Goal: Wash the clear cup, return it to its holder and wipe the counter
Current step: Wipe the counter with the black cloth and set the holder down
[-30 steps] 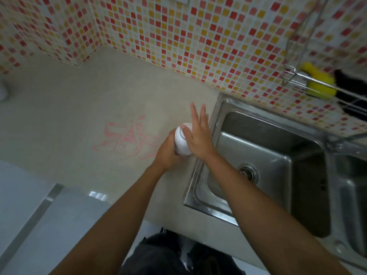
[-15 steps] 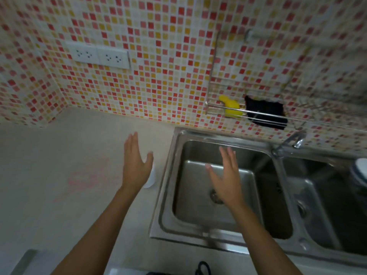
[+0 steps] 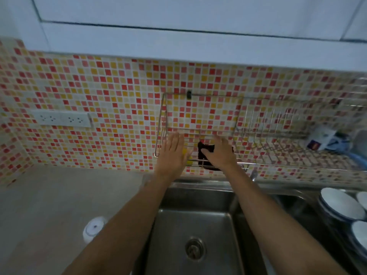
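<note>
Head view: cup (image 3: 93,229), pale, stands on desk (image 3: 49,205), near sink's (image 3: 198,188) left rim, beside left forearm. Left hand (image 3: 172,153) raised before wire rack (image 3: 161,116) on tiled wall, fingers straight, grip apart, holding nothing, covering part of yellow sponge (image 3: 187,156). Right hand (image 3: 219,153) lies on black cloth (image 3: 205,148) in rack; cannot tell whether grip clamps cloth. White bowls (image 3: 339,203) sit in right basin.
</note>
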